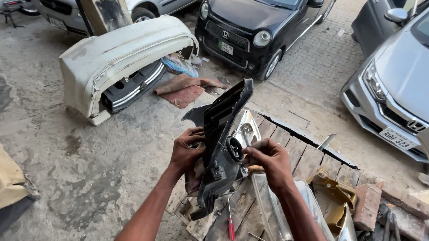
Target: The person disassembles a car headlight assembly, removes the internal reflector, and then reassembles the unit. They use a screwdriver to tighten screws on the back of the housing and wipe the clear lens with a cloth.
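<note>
both hands, left (187, 148) and right (270, 161), grip a black headlight housing (223, 136), long axis upright, top tilted right.

Wooden slat bench (316, 159) carries a red-handled screwdriver (230, 224), clear headlight lens (273, 213), yellow bracket (333, 195), brick (368, 207) and black trim strip (307, 138).

White rectangular number plate (398, 139) on the silver car; smaller green-and-white plate (225, 47) on the black car.
</note>
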